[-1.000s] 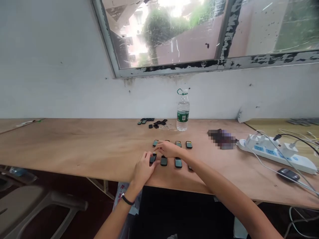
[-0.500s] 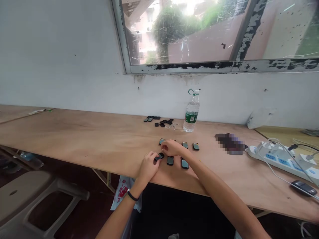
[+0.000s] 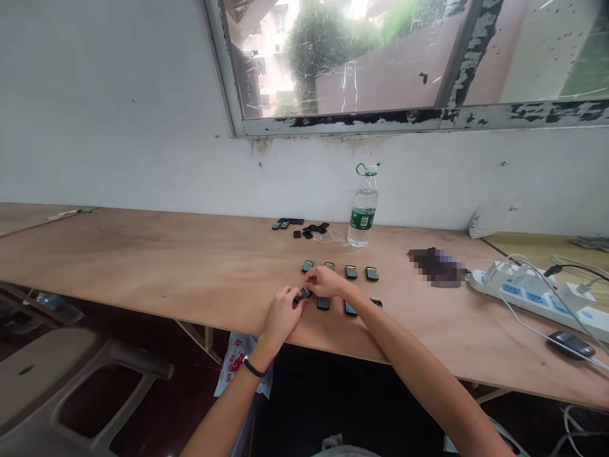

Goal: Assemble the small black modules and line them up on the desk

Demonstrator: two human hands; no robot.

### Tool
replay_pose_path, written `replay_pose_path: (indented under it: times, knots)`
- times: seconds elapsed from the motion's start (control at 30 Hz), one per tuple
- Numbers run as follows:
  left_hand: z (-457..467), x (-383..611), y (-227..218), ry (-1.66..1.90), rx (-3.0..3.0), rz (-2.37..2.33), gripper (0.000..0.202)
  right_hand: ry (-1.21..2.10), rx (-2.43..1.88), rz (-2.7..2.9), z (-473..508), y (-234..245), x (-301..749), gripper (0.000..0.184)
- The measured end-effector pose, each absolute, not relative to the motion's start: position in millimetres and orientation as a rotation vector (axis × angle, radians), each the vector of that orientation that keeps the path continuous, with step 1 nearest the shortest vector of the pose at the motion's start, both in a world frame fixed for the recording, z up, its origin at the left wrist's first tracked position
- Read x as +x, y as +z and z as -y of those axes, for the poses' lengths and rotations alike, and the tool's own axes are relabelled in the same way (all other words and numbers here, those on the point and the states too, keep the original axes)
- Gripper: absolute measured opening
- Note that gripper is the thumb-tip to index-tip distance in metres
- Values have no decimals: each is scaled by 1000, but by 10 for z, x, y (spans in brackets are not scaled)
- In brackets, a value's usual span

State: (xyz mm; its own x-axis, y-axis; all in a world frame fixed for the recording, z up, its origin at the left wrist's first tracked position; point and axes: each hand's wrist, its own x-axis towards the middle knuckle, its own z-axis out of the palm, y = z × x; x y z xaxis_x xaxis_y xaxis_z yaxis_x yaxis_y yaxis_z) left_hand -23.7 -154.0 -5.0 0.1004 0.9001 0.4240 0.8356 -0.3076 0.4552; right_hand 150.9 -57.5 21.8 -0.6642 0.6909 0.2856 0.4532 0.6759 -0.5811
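My left hand (image 3: pixel 281 312) rests at the table's front edge, its fingers closed round a small black device with a screen (image 3: pixel 301 295). The device lies tilted and is partly covered by the fingers. My right hand (image 3: pixel 323 281) reaches in from the right, with thumb and fingers pinched at the device's upper end; whatever is in the pinch is too small to tell. Similar black devices with grey-green screens lie around in two rows, among them one beyond the right hand (image 3: pixel 307 266), one below it (image 3: pixel 323 303) and one to its right (image 3: pixel 351 272). The right forearm partly covers the near row.
At the back lie black pieces (image 3: pixel 316 228) and small pale bits (image 3: pixel 328 237), beside a water bottle (image 3: pixel 363 209). Toward the right are a blurred dark item (image 3: pixel 438 266), a power strip (image 3: pixel 537 295) with cables and a black mouse-like object (image 3: pixel 571 344). A stool (image 3: pixel 61 381) stands lower left.
My right hand has come down slightly, its fingertips now at the device in my left hand. The left hand still holds that device. The whole view has shifted a little.
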Motion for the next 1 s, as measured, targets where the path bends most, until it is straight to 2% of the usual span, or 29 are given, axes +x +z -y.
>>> replay_pose_path:
  times: [0.2, 0.33, 0.43, 0.63, 0.8, 1.0]
  knots:
    - [1559, -227, -22, 946, 2263, -1806, 2, 681, -829, 2494, 585, 272, 1545, 27]
    - [1561, -229, -10, 974, 2182, -1812, 8, 636, -745, 2501, 544, 283, 1639, 25]
    - [1554, -241, -31, 1001, 2138, -1798, 16, 582, -815, 2428, 500, 290, 1811, 39]
    - [1597, -243, -42, 1037, 2225, -1851, 18, 736, -756, 2597, 556, 315, 2128, 46]
    - [1711, -55, 26, 1083, 2449, -1766, 15, 685, -878, 2624, 587, 323, 2220, 38]
    - [1711, 284, 53, 829, 2601, -1822, 20, 564, -1042, 2600, 621, 361, 2240, 22]
